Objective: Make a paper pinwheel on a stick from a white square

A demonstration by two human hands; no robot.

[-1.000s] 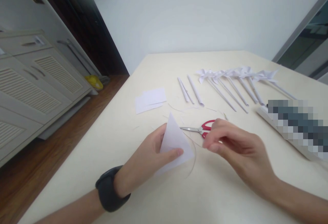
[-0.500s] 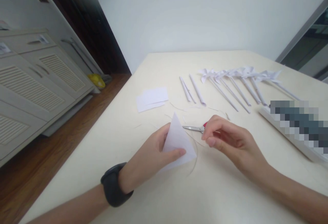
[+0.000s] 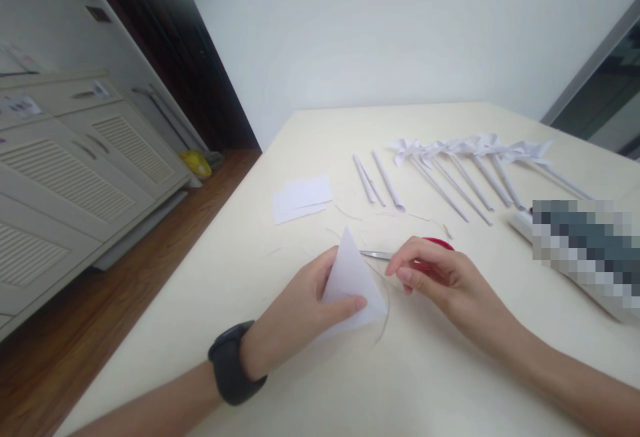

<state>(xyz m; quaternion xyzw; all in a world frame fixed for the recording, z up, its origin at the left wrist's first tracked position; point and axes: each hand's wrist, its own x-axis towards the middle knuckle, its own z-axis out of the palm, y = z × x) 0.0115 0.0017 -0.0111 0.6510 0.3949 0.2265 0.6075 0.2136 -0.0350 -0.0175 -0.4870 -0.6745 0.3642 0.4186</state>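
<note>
A folded white paper triangle [image 3: 350,273] stands tilted in my left hand [image 3: 305,297], its thumb pressed on the front and the fingers behind. My right hand [image 3: 440,277] hovers just to the right of the paper with fingers loosely curled, thumb and index slightly apart and nothing visible between them. Behind and partly under it lie scissors [image 3: 376,255] with red handles; the blades point left toward the paper, and the hand hides their middle. Thin curved paper strips [image 3: 386,320] lie on the table beside the triangle.
White paper sheets [image 3: 305,195] lie at the left. Rolled paper tubes [image 3: 387,182] rest further back. Several paper pinwheels [image 3: 465,150] on paper sticks line the right rear. A pale tray [image 3: 565,270] with blurred contents sits at the right of the table [image 3: 350,390].
My right hand has shifted slightly left toward the paper, showing more of the scissors' red handle behind it. My left hand keeps its hold on the triangle. The view has shifted a little.
</note>
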